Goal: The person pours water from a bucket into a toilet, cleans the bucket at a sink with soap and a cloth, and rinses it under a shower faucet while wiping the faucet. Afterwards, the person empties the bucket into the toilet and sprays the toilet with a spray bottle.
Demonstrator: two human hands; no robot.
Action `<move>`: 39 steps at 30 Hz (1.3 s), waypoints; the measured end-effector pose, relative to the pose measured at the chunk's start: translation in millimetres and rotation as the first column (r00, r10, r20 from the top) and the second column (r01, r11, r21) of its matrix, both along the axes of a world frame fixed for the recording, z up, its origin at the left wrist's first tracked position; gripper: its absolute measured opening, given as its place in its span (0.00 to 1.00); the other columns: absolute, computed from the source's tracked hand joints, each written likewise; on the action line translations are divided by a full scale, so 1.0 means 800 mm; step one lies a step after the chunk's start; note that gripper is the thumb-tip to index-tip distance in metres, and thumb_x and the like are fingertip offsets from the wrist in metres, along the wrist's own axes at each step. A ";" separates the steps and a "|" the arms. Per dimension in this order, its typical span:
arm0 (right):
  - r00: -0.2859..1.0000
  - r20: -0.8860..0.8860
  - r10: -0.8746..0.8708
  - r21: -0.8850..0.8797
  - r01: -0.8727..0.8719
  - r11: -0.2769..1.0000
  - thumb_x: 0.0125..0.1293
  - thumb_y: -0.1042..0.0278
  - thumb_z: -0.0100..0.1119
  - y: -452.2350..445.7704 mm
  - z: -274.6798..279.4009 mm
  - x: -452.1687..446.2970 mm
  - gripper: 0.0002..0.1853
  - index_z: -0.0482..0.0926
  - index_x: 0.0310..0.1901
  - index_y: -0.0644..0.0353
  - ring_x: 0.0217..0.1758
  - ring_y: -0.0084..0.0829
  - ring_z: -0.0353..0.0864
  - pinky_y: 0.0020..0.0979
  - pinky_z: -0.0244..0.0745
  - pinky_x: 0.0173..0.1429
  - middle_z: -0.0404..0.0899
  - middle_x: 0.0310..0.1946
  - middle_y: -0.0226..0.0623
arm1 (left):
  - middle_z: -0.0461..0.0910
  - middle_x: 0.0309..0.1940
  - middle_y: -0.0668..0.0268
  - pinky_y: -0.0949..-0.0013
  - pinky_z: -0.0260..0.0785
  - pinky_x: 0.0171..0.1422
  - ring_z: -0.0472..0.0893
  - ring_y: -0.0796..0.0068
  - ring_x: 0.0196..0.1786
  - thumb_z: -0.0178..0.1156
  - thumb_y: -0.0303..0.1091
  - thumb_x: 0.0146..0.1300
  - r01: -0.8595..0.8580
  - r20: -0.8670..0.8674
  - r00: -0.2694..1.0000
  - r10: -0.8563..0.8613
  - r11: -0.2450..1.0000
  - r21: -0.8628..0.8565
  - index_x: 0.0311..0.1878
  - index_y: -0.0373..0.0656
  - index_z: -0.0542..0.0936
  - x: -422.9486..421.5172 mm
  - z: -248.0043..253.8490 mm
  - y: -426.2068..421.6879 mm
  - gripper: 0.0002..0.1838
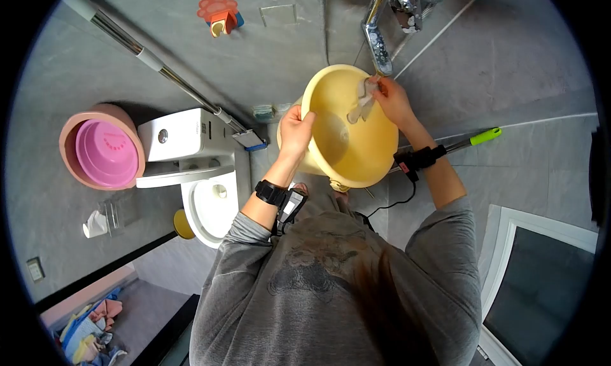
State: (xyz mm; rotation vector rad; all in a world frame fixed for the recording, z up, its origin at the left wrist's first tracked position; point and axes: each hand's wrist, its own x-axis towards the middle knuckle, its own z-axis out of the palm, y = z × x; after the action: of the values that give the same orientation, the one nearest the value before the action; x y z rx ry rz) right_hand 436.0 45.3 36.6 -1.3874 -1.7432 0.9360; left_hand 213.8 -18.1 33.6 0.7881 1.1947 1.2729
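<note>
My left hand grips the left rim of a pale yellow bucket, thumb over the edge. The bucket is tilted so that its inside faces me. At its upper right, my right hand pinches a small, limp, whitish-grey cloth, which hangs inside the bucket. Just above that hand is the spout of a chrome faucet. Whether water runs from it I cannot tell. The bucket's bottom shows a darker round patch.
A white toilet with its lid up stands on the left, beside a pink basin nested in a larger one. A long-handled mop leans there. A green-handled tool lies right of the bucket. A white-framed door is at lower right.
</note>
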 end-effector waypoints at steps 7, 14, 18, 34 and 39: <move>0.982 -0.128 -0.140 -0.119 0.125 0.985 0.56 0.67 0.53 0.023 -0.027 -0.011 0.16 0.68 0.43 0.68 0.38 0.26 0.74 0.24 0.72 0.41 0.73 0.34 0.38 | 0.71 0.18 0.72 0.82 0.58 0.22 0.66 0.88 0.19 0.50 0.23 0.50 -0.031 0.002 1.000 0.031 0.999 -0.016 0.25 0.37 0.70 0.007 -0.005 0.005 0.01; 0.985 -0.144 -0.091 -0.372 0.031 0.928 0.54 0.72 0.51 0.032 -0.036 -0.006 0.17 0.66 0.45 0.68 0.38 0.27 0.73 0.25 0.72 0.38 0.71 0.39 0.39 | 0.70 0.17 0.73 0.83 0.57 0.22 0.65 0.88 0.19 0.51 0.23 0.51 -0.044 0.003 0.999 0.044 0.999 -0.005 0.25 0.37 0.70 0.005 -0.009 0.007 0.02; 0.997 -0.076 -0.027 -0.001 0.027 1.000 0.49 0.70 0.52 0.022 -0.029 -0.024 0.15 0.72 0.40 0.64 0.34 0.33 0.76 0.30 0.69 0.38 0.75 0.28 0.39 | 0.69 0.17 0.74 0.83 0.57 0.22 0.65 0.88 0.19 0.51 0.23 0.51 -0.049 0.016 0.999 0.049 0.999 0.008 0.25 0.37 0.70 0.003 -0.015 0.006 0.02; 0.915 0.369 0.166 -0.031 -0.166 0.986 0.46 0.75 0.51 0.038 -0.029 -0.019 0.10 0.69 0.33 0.62 0.35 0.47 0.72 0.38 0.67 0.39 0.72 0.30 0.48 | 0.69 0.17 0.74 0.83 0.56 0.22 0.64 0.89 0.19 0.51 0.24 0.51 -0.096 0.023 0.995 0.097 0.995 -0.031 0.24 0.39 0.69 -0.001 -0.028 -0.002 0.03; 0.901 0.407 0.149 0.000 -0.163 0.987 0.50 0.76 0.49 0.024 -0.023 -0.034 0.07 0.69 0.34 0.61 0.39 0.46 0.71 0.37 0.66 0.42 0.72 0.32 0.47 | 0.68 0.16 0.75 0.83 0.55 0.22 0.63 0.89 0.18 0.51 0.24 0.51 -0.082 0.022 0.996 0.082 0.996 -0.020 0.23 0.39 0.69 -0.001 -0.034 -0.001 0.04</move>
State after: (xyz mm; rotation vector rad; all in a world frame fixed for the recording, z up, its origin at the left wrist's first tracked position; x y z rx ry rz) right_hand 409.0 64.8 18.3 -1.5166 -2.1970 0.7292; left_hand 213.4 -19.3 6.4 0.7151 1.2297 1.3326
